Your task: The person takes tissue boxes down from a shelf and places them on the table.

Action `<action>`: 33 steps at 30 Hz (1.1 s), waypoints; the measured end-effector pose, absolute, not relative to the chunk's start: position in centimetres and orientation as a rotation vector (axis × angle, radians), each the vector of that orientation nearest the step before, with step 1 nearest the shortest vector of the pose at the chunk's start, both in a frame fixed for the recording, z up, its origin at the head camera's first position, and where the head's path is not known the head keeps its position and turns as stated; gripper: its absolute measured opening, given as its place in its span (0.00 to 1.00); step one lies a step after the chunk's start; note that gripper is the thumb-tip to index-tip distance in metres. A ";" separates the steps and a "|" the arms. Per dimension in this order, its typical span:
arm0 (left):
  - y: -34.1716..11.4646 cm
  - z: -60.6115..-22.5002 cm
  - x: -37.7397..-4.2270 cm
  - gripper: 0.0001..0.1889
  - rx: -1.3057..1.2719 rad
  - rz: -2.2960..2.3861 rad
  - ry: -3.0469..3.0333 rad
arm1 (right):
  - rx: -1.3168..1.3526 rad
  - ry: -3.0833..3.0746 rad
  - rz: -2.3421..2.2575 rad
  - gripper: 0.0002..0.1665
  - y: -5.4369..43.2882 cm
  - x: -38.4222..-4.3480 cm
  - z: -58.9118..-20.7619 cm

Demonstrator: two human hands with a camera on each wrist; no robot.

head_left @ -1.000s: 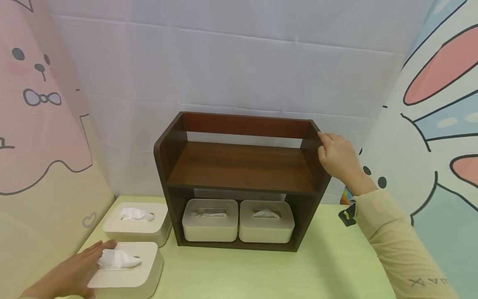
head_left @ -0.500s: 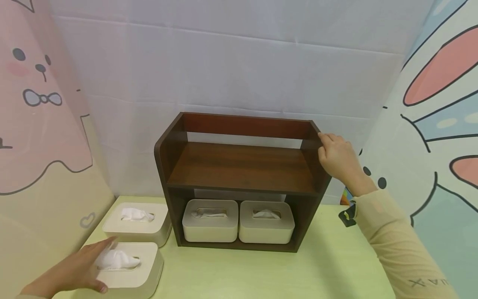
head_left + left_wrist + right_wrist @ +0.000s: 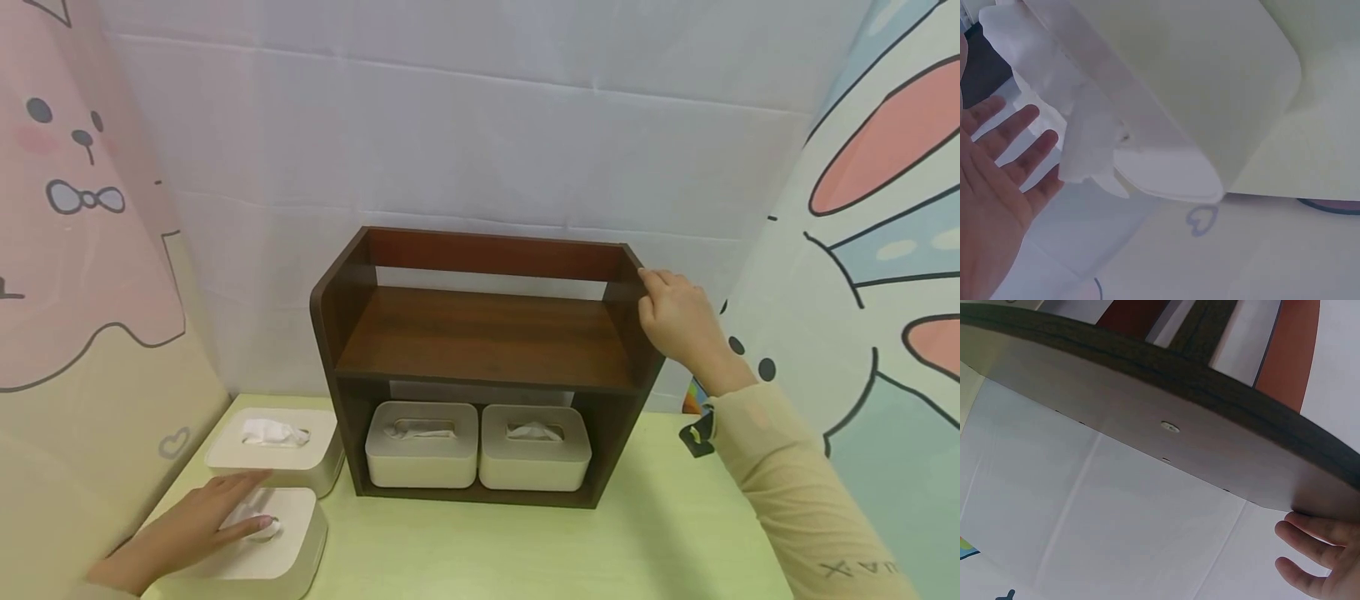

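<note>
In the lower left of the head view, the left hand (image 3: 195, 525) lies over the front tissue box (image 3: 281, 554), its grip apart: fingers stretched out, thumb set away from them. The left wrist view shows the fingers beside the white tissue (image 3: 1088, 134); whether they touch it I cannot tell. Just behind, a second tissue box (image 3: 277, 456) sits on the pale green surface (image 3: 465, 550), left of a dark brown shelf (image 3: 483, 342) in the middle of the frame. Two more tissue boxes (image 3: 423, 472) stand side by side in the shelf's lower compartment. Right of centre, the right hand (image 3: 678, 317) rests against the shelf's right side panel near its upper end; its grip is loose, with gaps between the fingers in the right wrist view. A white sheet (image 3: 480, 125) hangs behind, and cartoon prints (image 3: 892, 250) flank the left and right edges.
</note>
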State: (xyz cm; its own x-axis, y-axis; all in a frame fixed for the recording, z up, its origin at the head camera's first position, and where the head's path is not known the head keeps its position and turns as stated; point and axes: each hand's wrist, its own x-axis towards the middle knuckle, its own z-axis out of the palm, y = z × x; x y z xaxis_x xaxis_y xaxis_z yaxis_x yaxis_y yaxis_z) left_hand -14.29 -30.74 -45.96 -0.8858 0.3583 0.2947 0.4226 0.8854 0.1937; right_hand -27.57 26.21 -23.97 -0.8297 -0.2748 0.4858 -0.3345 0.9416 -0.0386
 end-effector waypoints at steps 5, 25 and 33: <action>-28.5 -46.1 -14.7 0.29 -0.665 -0.364 -2.754 | 0.444 -2.594 0.163 0.26 26.2 -27.6 -24.1; -20.7 -45.1 -16.3 0.24 -0.830 -0.346 -2.772 | 0.434 -2.604 0.173 0.26 26.2 -27.4 -23.9; -18.3 -44.6 -17.4 0.23 -0.932 -0.305 -2.670 | 0.427 -2.611 0.166 0.26 26.3 -27.4 -24.0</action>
State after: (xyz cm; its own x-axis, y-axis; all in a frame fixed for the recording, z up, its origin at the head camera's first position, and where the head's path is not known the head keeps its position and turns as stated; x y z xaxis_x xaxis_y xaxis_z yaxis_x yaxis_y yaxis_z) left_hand -17.40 -18.31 -44.60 -0.7462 0.5702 0.3435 0.6330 0.7676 0.1009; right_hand -27.36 26.30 -23.97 -0.8333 -0.2688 0.4830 -0.3278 0.9439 -0.0404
